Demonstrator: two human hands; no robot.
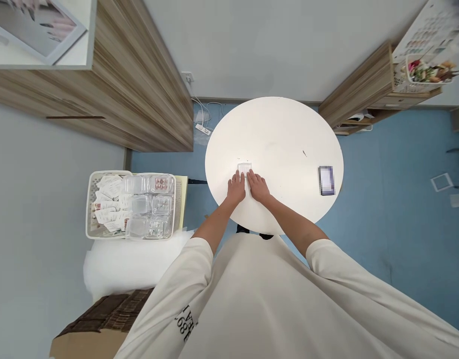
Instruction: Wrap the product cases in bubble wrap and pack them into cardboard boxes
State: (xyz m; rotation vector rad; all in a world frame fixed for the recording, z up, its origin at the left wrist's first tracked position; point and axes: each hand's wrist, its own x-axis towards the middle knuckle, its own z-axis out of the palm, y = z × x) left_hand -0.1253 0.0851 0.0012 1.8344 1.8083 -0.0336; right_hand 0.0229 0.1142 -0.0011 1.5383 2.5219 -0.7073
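A small clear, whitish plastic box (244, 168) lies on the white round table (277, 129), left of its middle. At the box's near left edge rests my left hand (236, 189), fingers stretched forward and flat. My right hand (258, 186) is beside it, its extended fingertips touching the box's near right edge. Neither hand is wrapped around anything. What is inside the box is too small to make out.
A phone-like dark-framed object (327, 180) lies at the table's right. To the left, a white basket (88, 209) holds paper cards and clear plastic boxes (141, 204). A power strip (203, 129) is on the floor. Wooden cabinets (147, 99) stand beyond.
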